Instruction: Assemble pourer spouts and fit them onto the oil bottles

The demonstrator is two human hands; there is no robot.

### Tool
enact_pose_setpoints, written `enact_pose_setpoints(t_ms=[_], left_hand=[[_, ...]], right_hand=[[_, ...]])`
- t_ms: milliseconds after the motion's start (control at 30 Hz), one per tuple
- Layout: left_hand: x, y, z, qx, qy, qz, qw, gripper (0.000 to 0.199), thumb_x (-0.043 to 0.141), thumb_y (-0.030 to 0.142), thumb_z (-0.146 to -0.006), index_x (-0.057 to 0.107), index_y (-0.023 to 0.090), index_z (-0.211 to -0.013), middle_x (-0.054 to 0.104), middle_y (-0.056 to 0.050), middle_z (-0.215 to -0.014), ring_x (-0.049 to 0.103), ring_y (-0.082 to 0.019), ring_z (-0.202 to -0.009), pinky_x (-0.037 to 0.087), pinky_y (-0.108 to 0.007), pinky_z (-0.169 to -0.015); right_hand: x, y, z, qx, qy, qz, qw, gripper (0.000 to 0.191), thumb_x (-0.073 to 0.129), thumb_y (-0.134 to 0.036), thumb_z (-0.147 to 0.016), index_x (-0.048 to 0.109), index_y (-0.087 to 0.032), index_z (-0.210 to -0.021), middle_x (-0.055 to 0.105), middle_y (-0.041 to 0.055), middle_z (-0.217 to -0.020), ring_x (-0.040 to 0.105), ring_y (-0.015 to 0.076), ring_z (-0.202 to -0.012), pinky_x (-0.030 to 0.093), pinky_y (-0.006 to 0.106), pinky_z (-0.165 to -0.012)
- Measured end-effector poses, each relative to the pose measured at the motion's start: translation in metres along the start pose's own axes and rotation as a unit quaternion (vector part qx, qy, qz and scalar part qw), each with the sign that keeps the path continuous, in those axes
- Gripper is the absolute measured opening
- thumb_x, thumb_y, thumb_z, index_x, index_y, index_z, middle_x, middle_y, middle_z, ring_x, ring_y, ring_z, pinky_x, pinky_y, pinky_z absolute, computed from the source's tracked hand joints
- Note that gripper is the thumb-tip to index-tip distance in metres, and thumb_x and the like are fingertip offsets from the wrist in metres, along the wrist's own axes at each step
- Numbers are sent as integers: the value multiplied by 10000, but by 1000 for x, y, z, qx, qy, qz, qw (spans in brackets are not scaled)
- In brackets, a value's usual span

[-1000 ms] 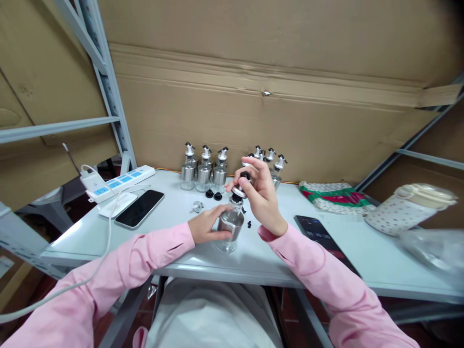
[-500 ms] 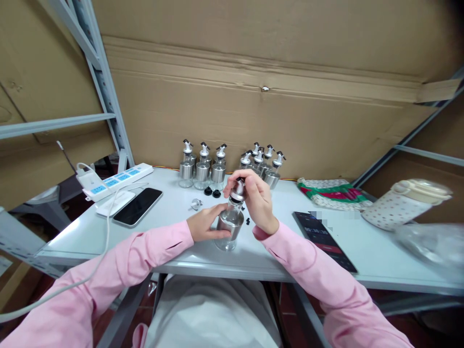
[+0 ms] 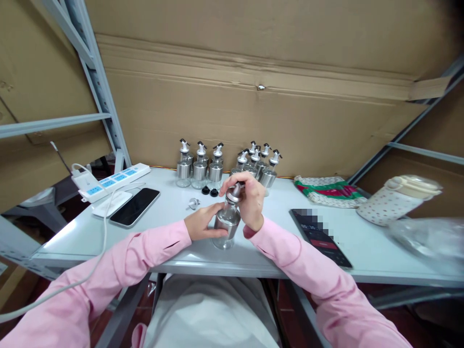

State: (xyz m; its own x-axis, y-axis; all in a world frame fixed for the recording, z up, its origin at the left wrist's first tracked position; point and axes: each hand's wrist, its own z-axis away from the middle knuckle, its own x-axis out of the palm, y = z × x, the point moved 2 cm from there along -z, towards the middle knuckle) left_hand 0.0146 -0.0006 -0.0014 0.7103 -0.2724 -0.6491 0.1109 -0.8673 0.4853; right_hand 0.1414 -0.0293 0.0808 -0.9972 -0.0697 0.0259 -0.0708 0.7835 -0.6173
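Observation:
A glass oil bottle [image 3: 227, 227] with a steel band stands upright near the table's front edge. My left hand [image 3: 205, 223] is closed round its side, thumb and fingers on the body. On top sits a metal pourer cap [image 3: 234, 193], and the fingers of my right hand [image 3: 250, 195] are wrapped round it. The pourer's upper part is partly hidden by those fingers. Beyond my hands, two black caps [image 3: 210, 191] and a small silvery metal piece [image 3: 193, 203] lie on the table.
Several finished-looking oil bottles [image 3: 199, 171] stand in two groups at the back. To the left are a dark phone [image 3: 136, 208] and a power strip [image 3: 116, 181]. A tablet-like phone [image 3: 322, 241], patterned cloth [image 3: 328, 191], dotted flask [image 3: 397, 200] and clear plastic bag [image 3: 427, 239] lie to the right.
My right fingers have shifted slightly round the pourer cap, uncovering more of its metal. The whole view has moved a little; the bottle stays upright in my left hand.

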Motion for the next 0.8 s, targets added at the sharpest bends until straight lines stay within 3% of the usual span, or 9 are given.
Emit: enact_pose_setpoints(t_ms=[167, 367, 500, 600, 667, 800], left_hand=[[0, -1, 0, -11, -2, -2, 1000, 550, 563, 507, -757, 420, 158, -1157, 613, -107, -1022, 618, -227, -873, 490, -328, -764], [0, 0, -1, -9, -3, 7, 1000, 554, 573, 488, -753, 429, 166, -1179, 600, -111, -1070, 608, -239, -912, 483, -345, -802], [-1, -3, 1, 5, 10, 0, 1000, 578, 553, 510, -766, 414, 159, -1203, 580, -128, -1120, 595, -262, -980, 479, -363, -836], [0, -5, 3, -3, 13, -10, 1000, 600, 533, 521, -782, 370, 164, -1236, 574, -130, -1133, 594, -269, -1000, 480, -378, -845], [0, -4, 2, -11, 2, -22, 1000, 597, 518, 511, -802, 329, 179, -1261, 549, -133, -1172, 588, -266, -1021, 481, -385, -855], [0, 3, -1, 49, 33, -73, 996, 646, 498, 472, -834, 211, 192, -1341, 370, -179, -1337, 416, -297, -1233, 412, -451, -971]], right_hand=[[3, 1, 3, 20, -38, -18, 999, 422, 342, -569, -853, 524, -203, -746, 588, 10, -619, 569, 136, -520, 455, 286, -499], [2, 2, 3, 63, -77, -49, 994, 369, 334, -537, -872, 473, -208, -781, 591, 6, -643, 585, 138, -554, 498, 298, -538], [-10, 3, 2, 68, -186, -5, 980, 258, 501, -426, -838, 429, -220, -976, 632, 27, -797, 629, 149, -722, 529, 317, -659], [-22, 5, 8, 47, -251, 81, 963, 618, 649, -324, -747, 280, -233, -1235, 599, 96, -1055, 621, 179, -923, 520, 368, -800], [-29, 6, 15, 43, -256, 135, 956, 695, 648, -294, -751, 218, -243, -1294, 587, 109, -1098, 624, 187, -938, 524, 382, -809], [-39, -1, 16, 32, -206, 195, 958, 576, 610, -291, -786, 283, -260, -1259, 643, 66, -987, 653, 195, -869, 552, 380, -741]])
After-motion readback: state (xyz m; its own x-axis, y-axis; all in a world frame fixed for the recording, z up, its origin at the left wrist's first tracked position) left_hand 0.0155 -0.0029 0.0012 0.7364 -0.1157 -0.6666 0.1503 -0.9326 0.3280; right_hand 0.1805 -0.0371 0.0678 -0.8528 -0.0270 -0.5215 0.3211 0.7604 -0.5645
